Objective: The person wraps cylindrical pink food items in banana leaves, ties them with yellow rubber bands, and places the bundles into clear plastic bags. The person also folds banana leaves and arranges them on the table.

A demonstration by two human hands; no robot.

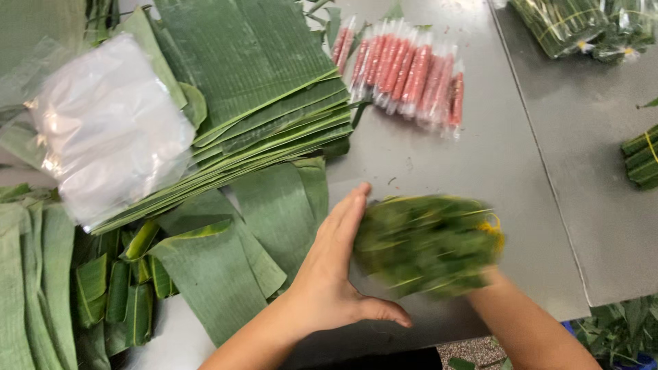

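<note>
Above the grey worktop [480, 164], the left hand [336, 267] lay flat and open against a blurry leaf bundle [425, 243]. The right hand's grip was hidden under it. Big leaves [260, 82] and red sticks [404, 72] lay nearby.

This looks like a food-wrapping workshop. A grey metal bench [507, 157] fills the frame, with stacked cut green banana leaves [260, 89] at upper left, a row of pink sausages in clear plastic sleeves [404, 75] at top centre, and tied green leaf-wrapped bundles [582, 24] piled at upper right.
</note>
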